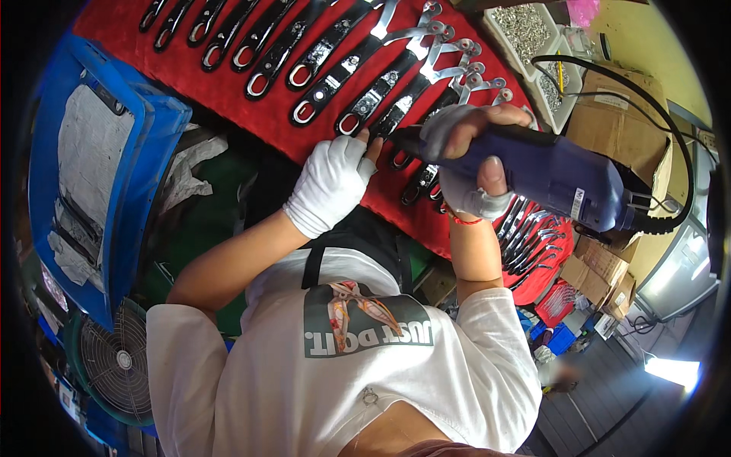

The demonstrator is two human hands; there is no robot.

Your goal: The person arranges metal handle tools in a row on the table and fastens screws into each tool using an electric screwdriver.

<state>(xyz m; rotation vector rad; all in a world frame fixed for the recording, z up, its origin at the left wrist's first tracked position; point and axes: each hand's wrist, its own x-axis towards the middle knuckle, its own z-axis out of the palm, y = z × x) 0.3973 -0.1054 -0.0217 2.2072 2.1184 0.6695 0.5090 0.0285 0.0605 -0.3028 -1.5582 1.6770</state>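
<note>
1. Right hand (458,179), right of centre, closed around a purple power tool (560,171);
2. Left hand (329,181), mid-frame, fingers at a black-handled tool (400,103); pinching or not, I cannot tell;
3. Both tools upper centre to right, over red cloth (175,68).

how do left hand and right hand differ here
The right hand grips a dark blue power tool; the left hand is at the end of a black handle. The right hand has a red bracelet at its wrist; the left hand shows none. Both wear white gloves with some fingertips bare.
</note>
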